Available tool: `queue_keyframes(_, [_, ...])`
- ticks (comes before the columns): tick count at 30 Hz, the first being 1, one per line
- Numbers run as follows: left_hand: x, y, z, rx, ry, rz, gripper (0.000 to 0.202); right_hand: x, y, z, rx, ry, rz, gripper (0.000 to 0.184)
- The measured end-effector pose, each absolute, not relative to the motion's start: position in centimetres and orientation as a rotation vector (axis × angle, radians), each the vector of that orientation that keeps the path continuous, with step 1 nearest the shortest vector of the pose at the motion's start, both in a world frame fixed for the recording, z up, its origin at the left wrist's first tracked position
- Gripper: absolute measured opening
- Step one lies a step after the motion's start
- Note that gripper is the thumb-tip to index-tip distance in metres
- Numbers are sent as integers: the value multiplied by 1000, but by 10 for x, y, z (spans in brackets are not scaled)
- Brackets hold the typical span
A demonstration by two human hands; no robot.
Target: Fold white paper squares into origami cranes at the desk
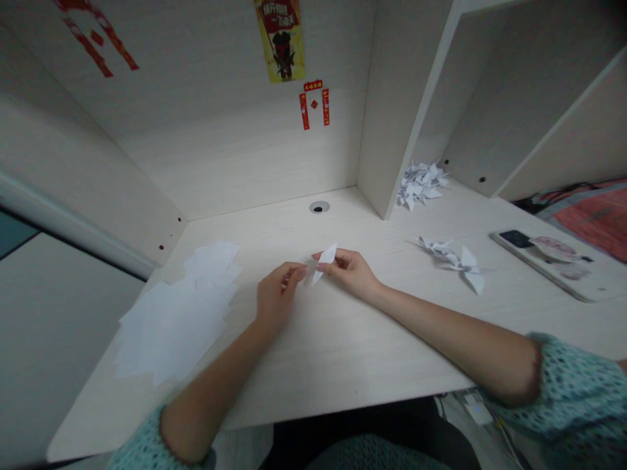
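Observation:
A small folded piece of white paper [324, 261] is held above the middle of the pale wooden desk [343, 346]. My right hand [353, 271] pinches its right side with thumb and fingers. My left hand [278, 297] is just to its left, fingers curled, with thumb and fingertips at the paper's lower left edge. Both forearms reach in from the bottom of the view in teal knitted sleeves.
Several loose white paper sheets [176, 316] lie spread at the left. Folded paper figures [453, 260] lie at the right, with a heap of them [420, 184] in the shelf corner. A phone [551, 260] lies far right. A cable hole [319, 207] is at the back.

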State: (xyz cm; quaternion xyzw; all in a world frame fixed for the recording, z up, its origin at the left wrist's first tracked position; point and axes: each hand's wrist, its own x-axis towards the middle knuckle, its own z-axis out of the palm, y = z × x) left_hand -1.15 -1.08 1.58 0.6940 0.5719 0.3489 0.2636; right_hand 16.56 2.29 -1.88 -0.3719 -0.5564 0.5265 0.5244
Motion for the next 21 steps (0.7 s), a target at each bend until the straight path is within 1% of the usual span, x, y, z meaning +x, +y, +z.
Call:
queue_keyframes(4, [-9,-8,13,1732,1413,951,31,168,18,-19,-899,-1609,1124,47])
queue_keyframes(9, [-7,-9,11,1680,1350,947,26,172,16,-15,-874,-1907,847,42])
queue_keyframes(12, [-7,-9,11,1650,1308,968,26,171,14,-15,-826,-1939,806,48])
queue_keyframes(15, [-8,-8,8,1546,1240,1000,25,168,13,-17,-859,-1854,828,53])
queue_keyframes(17, [-8,-7,5,1440,1204,1013,25,168,13,-20,-891,-1754,879,49])
queue_keyframes(21, [-7,-4,-2,1332,1149,1009,25,168,13,-21,-923,-1652,937,29])
